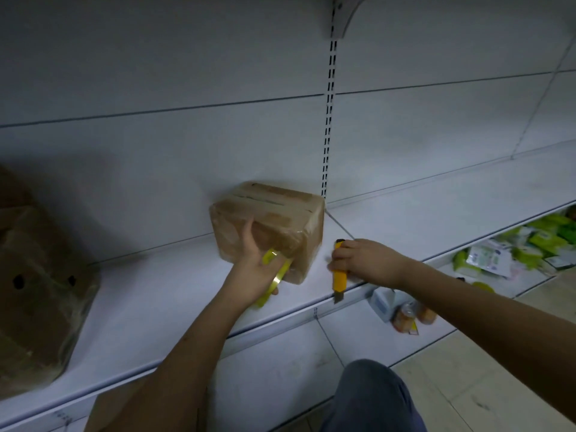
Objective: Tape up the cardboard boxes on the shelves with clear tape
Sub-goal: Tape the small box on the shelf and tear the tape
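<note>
Small cardboard box (pixel 268 226): brown, wrapped in glossy clear tape, tipped up on one lower edge on the white shelf (pixel 162 294), its far side against the back panel (pixel 187 88). It sits directly ahead of the left hand and up-left of the right hand.

Left hand (pixel 254 263): thumb pressed up against the near left face of the small cardboard box, fingers curled through a tape roll.

Tape roll (pixel 276 277): yellow-cored clear tape, hanging around the left hand's fingers, just below and touching the box's lower near corner.

Right hand (pixel 363 260): just to the right of the box, apart from it, fingers wrapped around a utility knife, knuckles resting at the shelf's front part.

Utility knife (pixel 338 272): yellow body with a black cap at the far end, the blade tip pointing toward the person and reaching past the shelf's front edge.

Large cardboard box (pixel 37 282): far to the left of the left hand, on the same shelf, crumpled, two round holes in its near face.

Green and white packets (pixel 536 241): heaped on a lower shelf, beyond and right of the right hand.

Jars and a white container (pixel 402 310): below the right forearm, under the shelf; details unclear.

Knee in dark trousers (pixel 374 397): beneath the right arm, above a pale tiled floor (pixel 486 369).
</note>
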